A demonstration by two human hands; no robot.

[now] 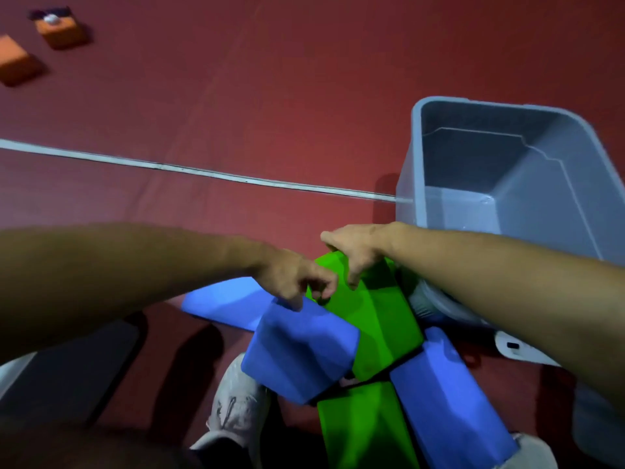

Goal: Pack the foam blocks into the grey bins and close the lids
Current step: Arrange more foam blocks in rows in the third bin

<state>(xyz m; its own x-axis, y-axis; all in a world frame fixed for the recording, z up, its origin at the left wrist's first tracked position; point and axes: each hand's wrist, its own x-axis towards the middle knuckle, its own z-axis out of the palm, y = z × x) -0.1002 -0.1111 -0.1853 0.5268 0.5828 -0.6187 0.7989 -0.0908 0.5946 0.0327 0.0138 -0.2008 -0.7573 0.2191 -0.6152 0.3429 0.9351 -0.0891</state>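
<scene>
A pile of foam blocks lies on the red floor below me. My right hand (355,248) grips the far end of a green block (378,313) on top of the pile. My left hand (297,279) has its fingers curled at the edge where that green block meets a blue block (301,353); whether it holds either one I cannot tell. Another blue block (449,401) lies at the right, a flat blue one (223,302) at the left, and a second green block (358,428) underneath. An open grey bin (416,157), with nothing inside, stands just beyond my right arm.
Two orange foam blocks (13,62) (61,30) sit far off at the top left. A white line (189,170) crosses the floor. My grey shoe (233,407) is under the pile. A dark object (67,367) lies at the lower left, a white piece (521,350) at the right.
</scene>
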